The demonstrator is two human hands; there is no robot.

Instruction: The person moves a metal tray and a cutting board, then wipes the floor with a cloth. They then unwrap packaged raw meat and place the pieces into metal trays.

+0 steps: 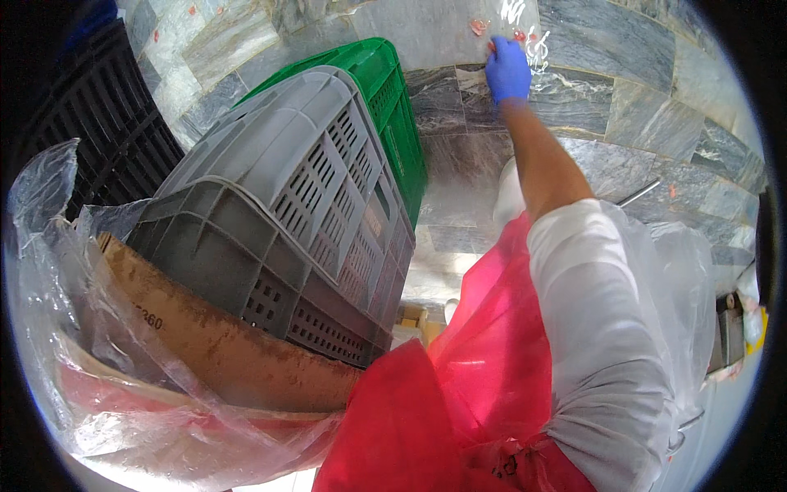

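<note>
My right hand [508, 72], in a blue glove, is stretched far forward and low over the stone-tiled floor. Its fingers are closed, and a small red scrap [492, 47] shows at the fingertips, too small to name exactly. Close by on the floor lie a pink, meat-like scrap [478, 27] and another red bit [519, 36]. The white-sleeved right arm [590, 271] passes beside my red apron [492, 353]. My left hand is out of the picture.
On the left, grey crates [320, 164] stand against a green crate [402, 123], with a black slatted crate [98, 115] behind. A cardboard box [213, 328] in clear plastic is nearest. A metal rod [638, 193] lies on the wet-looking floor [639, 98].
</note>
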